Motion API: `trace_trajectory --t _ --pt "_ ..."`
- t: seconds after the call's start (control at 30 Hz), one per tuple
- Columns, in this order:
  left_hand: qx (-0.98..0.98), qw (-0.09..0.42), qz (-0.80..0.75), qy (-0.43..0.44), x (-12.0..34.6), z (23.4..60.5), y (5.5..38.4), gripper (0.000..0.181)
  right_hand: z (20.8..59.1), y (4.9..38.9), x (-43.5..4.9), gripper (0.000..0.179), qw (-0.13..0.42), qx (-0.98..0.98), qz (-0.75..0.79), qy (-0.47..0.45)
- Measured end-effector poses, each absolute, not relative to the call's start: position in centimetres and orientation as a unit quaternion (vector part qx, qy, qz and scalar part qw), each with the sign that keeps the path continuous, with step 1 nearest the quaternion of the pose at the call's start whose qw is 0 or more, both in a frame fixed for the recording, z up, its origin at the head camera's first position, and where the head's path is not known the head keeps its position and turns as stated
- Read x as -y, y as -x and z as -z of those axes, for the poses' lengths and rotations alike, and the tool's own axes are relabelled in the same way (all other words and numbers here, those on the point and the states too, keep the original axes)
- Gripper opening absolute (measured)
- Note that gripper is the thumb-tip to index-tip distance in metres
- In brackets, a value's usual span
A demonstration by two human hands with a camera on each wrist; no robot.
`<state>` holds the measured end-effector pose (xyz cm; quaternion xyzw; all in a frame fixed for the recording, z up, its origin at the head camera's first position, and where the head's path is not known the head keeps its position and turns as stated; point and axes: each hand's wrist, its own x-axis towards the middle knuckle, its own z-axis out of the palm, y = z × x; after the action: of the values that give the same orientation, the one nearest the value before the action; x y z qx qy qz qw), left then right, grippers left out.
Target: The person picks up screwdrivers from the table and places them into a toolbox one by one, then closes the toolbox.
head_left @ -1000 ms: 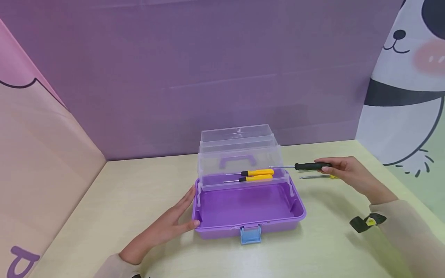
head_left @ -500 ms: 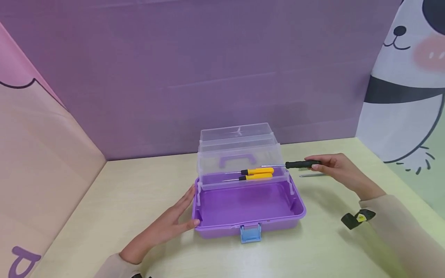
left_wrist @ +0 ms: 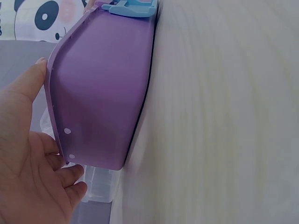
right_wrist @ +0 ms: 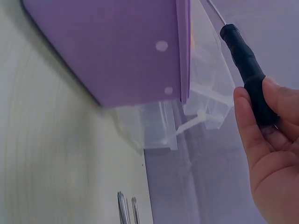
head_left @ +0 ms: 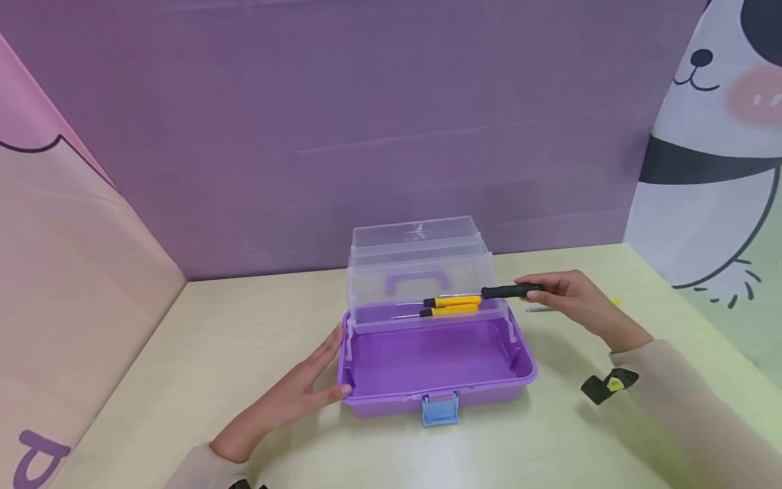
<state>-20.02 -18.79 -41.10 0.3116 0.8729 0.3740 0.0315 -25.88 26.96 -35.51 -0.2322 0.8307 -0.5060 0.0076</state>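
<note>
A purple toolbox stands on the table with its clear lid tipped back. In its raised clear tray lie two yellow-handled screwdrivers. My left hand spreads against the box's left side, thumb on the front corner; in the left wrist view its fingertips touch the rim. My right hand pinches a black-handled screwdriver by the handle's end, between thumb and fingers. Its shaft points left over the back of the tray, just behind the yellow handles.
On the table to the right, partly hidden by my right hand, lies a screwdriver with a metal shaft. Several metal shafts show in the right wrist view. A blue latch hangs at the box's front. A purple backdrop rises behind.
My right hand has moved left with the black-handled screwdriver, bringing it from beside the box to over the tray's right end. The left hand stays at the box.
</note>
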Motion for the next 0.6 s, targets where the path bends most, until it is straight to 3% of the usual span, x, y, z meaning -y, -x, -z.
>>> trace_trajectory --t 0.6 --pt "-0.87 0.032 -0.377 -0.316 18.7 41.3 20.1 0.085 35.4 26.2 -25.3 0.036 0.027 -0.864 0.457 0.208"
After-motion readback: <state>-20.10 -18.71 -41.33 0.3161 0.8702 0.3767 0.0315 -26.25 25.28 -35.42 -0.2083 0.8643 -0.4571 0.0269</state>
